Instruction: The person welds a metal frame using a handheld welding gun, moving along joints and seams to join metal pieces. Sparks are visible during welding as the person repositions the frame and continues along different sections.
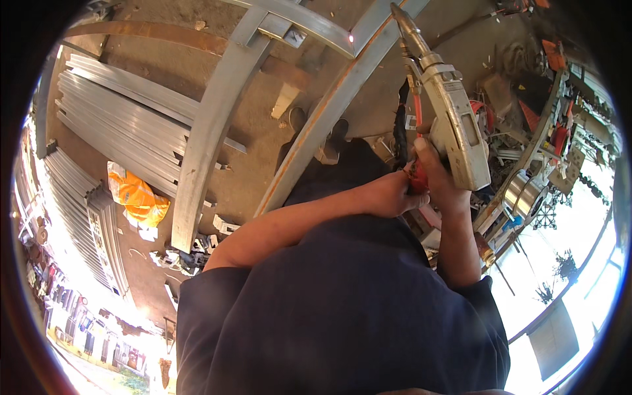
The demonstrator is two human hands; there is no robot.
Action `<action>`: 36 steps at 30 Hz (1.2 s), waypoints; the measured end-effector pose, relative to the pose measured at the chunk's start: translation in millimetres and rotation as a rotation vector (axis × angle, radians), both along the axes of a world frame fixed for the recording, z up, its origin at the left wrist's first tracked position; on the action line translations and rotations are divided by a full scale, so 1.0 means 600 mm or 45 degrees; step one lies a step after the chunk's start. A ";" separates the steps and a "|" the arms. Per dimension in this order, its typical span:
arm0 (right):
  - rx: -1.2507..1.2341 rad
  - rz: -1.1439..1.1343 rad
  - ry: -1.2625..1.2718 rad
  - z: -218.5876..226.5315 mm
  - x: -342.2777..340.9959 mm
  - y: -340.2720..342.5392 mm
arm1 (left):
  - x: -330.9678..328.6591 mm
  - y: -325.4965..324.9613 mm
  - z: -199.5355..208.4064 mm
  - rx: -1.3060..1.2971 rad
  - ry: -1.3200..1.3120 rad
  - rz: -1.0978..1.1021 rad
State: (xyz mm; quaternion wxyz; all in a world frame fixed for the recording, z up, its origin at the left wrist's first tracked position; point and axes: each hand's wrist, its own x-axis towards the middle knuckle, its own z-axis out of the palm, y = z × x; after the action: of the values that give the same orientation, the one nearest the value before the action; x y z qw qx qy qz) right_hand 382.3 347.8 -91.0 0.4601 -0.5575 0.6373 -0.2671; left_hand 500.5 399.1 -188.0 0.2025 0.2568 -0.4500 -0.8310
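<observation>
- Beige-grey, boxy metal hand tool [454, 122]: held aslant, its 1 tapered, dark metal nozzle [411, 34] pointing to the upper left, overlapping the frame in view; contact is unclear.
- Red part [419, 179]: just beside the tool's lower body, mostly hidden by fingers.
- Grey steel-tube frame [324, 113]: below the nozzle, a rust-brown line along 1 diagonal member, 1 bright spot [351, 39] at a corner.

The person's shirt [329, 309] was dark navy with short sleeves [207, 289]; below the shirt showed black trousers [342, 170] and dark shoes [339, 128].
</observation>
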 end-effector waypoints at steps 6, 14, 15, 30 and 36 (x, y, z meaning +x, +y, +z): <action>0.063 0.070 -0.090 0.006 -0.017 -0.042 | -0.011 -0.041 -0.004 -0.098 -0.083 0.143; 0.008 0.398 0.013 -0.042 -0.078 -0.133 | 0.036 -0.124 -0.008 -0.079 -0.366 0.239; 0.074 0.422 -0.013 -0.045 -0.088 -0.139 | 0.034 -0.130 -0.005 0.005 -0.406 0.245; 0.377 0.506 -0.023 -0.071 -0.121 -0.067 | 0.010 -0.091 -0.057 0.954 0.466 0.336; 0.261 0.430 -0.022 -0.084 -0.094 -0.035 | 0.031 -0.073 -0.050 1.013 0.333 0.336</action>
State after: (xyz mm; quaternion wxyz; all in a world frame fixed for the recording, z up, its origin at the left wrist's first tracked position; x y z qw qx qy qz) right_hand 325.9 326.5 -141.2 0.5581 -0.6044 0.5547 -0.1247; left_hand 519.4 355.5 -218.1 0.2475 0.2628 -0.0288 -0.9321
